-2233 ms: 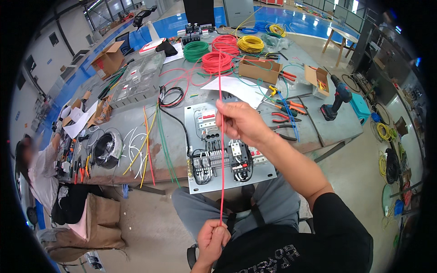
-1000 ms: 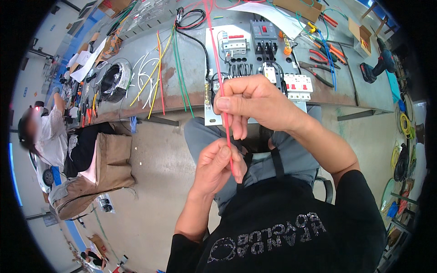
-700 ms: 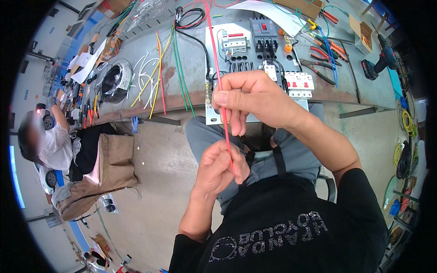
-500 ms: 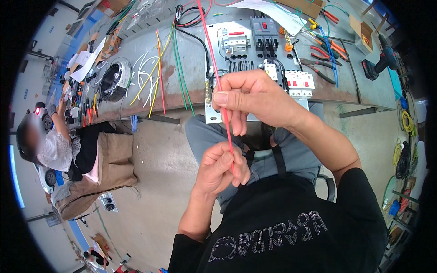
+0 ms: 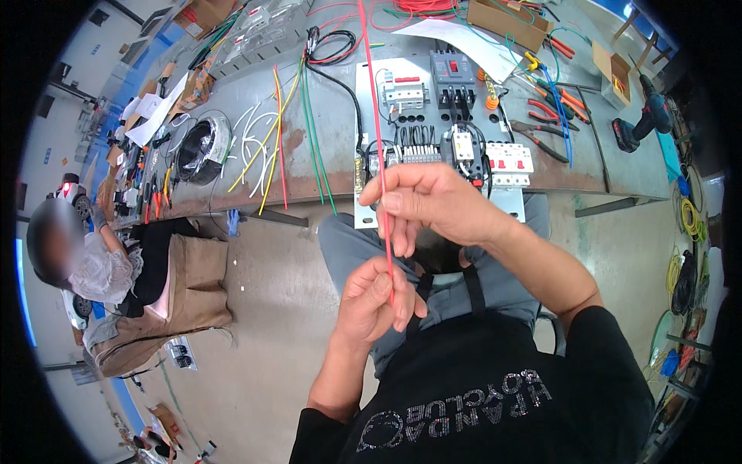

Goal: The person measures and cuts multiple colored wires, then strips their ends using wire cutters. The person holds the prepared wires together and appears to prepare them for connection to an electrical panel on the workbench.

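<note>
- Pinching red wire (image 5: 374, 100): left hand (image 5: 371, 301) low, right hand (image 5: 437, 201) above.
- Breakers (image 5: 453, 73) and black wiring (image 5: 410, 135) already on panel (image 5: 366, 210).
- Wire's lower end not joined to it.

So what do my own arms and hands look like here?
Your left hand and right hand wear no gloves, and each grip, just thumb and fingers, shows no ring. Your bare forearms show no watch. Short black sleeves end near the elbows, part of a black shirt with glittery lettering.
</note>
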Demonstrator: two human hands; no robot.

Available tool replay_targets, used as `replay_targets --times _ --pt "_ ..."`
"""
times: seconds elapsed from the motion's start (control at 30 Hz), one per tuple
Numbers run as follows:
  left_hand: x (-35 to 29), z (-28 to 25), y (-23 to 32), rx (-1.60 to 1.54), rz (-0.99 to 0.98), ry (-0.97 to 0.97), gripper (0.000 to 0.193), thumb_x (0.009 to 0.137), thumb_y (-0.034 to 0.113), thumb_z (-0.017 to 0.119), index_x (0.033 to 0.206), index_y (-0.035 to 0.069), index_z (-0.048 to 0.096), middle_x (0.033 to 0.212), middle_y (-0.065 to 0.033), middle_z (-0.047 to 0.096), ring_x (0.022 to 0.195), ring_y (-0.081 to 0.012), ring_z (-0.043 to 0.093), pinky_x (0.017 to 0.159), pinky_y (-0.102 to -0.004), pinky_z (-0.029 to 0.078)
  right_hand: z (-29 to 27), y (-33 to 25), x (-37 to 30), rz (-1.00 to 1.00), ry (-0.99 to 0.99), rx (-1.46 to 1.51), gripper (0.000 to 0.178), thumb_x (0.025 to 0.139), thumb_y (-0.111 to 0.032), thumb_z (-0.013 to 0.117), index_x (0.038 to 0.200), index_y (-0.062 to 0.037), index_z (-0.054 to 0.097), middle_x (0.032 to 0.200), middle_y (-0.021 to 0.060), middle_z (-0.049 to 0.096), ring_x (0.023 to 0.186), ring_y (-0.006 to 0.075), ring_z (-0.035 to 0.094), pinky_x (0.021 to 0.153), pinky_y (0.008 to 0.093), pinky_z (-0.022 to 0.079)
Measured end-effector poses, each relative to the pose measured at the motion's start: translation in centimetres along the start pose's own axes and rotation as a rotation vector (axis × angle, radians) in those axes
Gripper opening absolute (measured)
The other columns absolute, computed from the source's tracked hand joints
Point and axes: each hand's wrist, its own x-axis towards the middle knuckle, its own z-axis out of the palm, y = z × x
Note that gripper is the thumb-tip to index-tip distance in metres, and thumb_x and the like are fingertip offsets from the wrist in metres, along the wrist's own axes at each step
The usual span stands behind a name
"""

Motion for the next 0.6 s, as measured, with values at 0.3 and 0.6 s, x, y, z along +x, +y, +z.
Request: replay_targets --times 0.3,0.6 --pt "-0.8 0.4 -1.4 -0.163 -0.042 -0.087 0.025 0.108 0.028 0.050 0.098 0.005 0.054 0.064 -0.0087 0.058 0.049 -0.0188 0.055 0.068 -0.0414 0.055 -0.3 2.5 0.5 -0.131 -0.061 0.249 0.029 0.105 -0.015 0.056 0.127 0.0048 0.057 0.090 0.0121 0.069 0.066 0.0152 0.069 0.058 0.0250 0.057" --pt "-1.1 0.0 -2.3 -0.227 -0.033 -0.164 0.025 0.108 0.028 0.050 0.103 0.003 0.056 0.071 -0.0089 0.061 0.057 -0.0191 0.060 0.076 -0.0430 0.056 0.4 2.1 0.6 -0.161 -0.001 0.113 0.022 0.103 -0.013 0.059 0.116 0.0039 0.060 0.084 0.0099 0.068 0.059 0.0119 0.064 0.055 0.0239 0.052"
